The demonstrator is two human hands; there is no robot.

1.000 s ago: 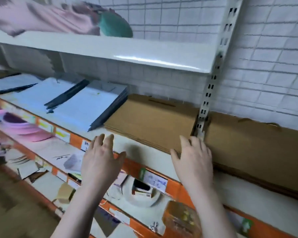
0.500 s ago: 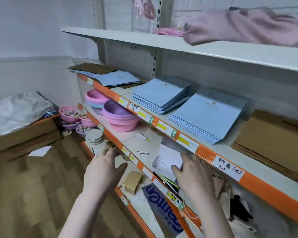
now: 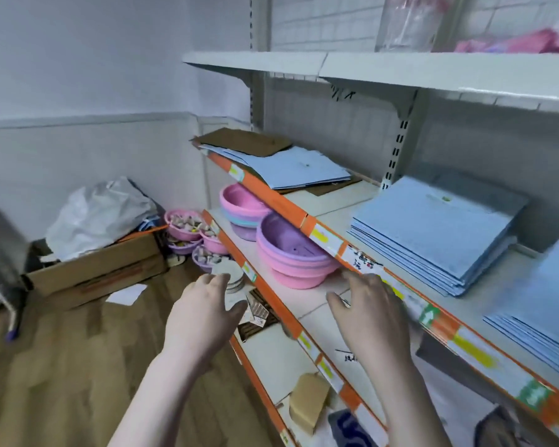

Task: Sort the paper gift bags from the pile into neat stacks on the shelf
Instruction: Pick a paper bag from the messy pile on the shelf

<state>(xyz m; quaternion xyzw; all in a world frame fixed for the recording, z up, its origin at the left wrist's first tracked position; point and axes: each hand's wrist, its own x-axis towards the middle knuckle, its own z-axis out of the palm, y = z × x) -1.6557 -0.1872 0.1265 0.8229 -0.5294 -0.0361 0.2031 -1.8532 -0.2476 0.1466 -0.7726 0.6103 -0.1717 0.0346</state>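
Pale blue paper bags (image 3: 433, 233) lie stacked on a white shelf (image 3: 333, 201) with an orange edge strip (image 3: 271, 196). Far left, brown bags (image 3: 242, 141) top a blue pile (image 3: 297, 169). Below sit pink and lilac basins (image 3: 291, 253).

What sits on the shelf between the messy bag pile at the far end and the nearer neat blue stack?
In the head view, only bare shelf lies between the pile and the stack.

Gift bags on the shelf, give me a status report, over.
Left hand and right hand open, holding nothing. Messy bag pile at the shelf's far end; blue stack neat. Nothing blocking the pile.
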